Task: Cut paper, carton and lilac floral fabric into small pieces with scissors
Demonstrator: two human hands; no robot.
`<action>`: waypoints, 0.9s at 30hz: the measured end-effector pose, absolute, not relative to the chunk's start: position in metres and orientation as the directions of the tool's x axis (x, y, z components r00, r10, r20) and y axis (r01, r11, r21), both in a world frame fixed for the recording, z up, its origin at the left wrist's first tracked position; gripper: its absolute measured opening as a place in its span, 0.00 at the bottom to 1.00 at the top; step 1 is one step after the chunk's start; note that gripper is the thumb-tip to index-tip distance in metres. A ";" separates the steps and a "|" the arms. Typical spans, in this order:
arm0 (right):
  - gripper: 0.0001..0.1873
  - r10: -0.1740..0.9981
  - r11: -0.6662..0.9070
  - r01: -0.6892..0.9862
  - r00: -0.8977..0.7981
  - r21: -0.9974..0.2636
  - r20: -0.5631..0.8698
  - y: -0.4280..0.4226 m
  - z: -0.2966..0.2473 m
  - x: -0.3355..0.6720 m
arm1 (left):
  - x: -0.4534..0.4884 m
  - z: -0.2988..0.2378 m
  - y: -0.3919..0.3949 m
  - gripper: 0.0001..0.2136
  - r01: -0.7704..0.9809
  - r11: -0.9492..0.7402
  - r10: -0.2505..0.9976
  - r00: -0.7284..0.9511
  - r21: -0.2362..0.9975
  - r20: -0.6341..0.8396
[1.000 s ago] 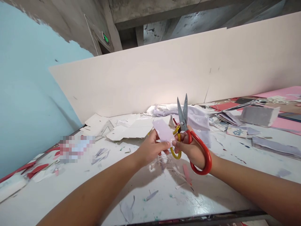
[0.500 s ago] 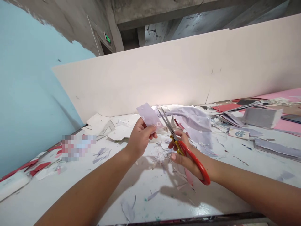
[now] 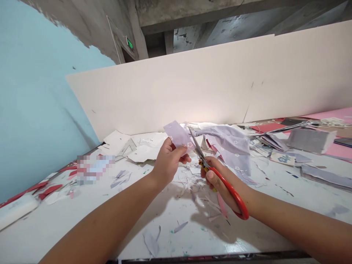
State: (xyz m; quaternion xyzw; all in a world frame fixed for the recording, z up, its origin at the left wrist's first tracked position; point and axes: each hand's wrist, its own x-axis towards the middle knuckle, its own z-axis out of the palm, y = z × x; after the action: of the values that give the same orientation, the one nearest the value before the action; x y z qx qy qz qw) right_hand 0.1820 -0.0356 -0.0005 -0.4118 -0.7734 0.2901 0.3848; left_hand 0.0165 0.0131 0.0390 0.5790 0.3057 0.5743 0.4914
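Red-handled scissors (image 3: 221, 176) have tilted leftward (toward the lilac piece (image 3: 179, 135)).

Scissors (image 3: 219, 174): smooth metal blades (image 3: 197, 147), glossy plastic handle (image 3: 237, 200); lavender piece (image 3: 178, 134) smooth, matt, paper or cloth unclear; bunched fabric (image 3: 233, 146) matt, creased; tabletop (image 3: 233, 246) glossy; overhead beam (image 3: 187, 13) rough concrete

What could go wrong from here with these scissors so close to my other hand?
The scissors have their blades close to the fingertips of the left hand, so a slip might nick them.
The lilac piece is held only by the left hand, near its lower edge, so it could bend or twist at the blades.
Cut bits might get lost among the scraps below.
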 end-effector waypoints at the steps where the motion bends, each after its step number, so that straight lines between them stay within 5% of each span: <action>1: 0.26 0.861 0.492 0.418 -0.365 -0.763 0.355 -0.036 0.000 0.182 | 0.017 0.039 0.013 0.08 -0.211 -0.330 0.917 0.159 0.920 0.366; 27: 0.25 0.902 0.412 0.446 -0.321 -0.794 0.288 -0.033 -0.002 0.178 | 0.017 0.039 0.011 0.08 -0.170 -0.333 0.922 0.146 0.927 0.358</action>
State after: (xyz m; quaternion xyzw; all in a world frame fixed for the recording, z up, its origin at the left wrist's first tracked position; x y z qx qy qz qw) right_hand 0.1781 -0.0330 -0.0017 -0.4478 -0.7530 0.3058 0.3728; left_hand 0.0174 0.0108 0.0395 0.5856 0.3210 0.5690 0.4798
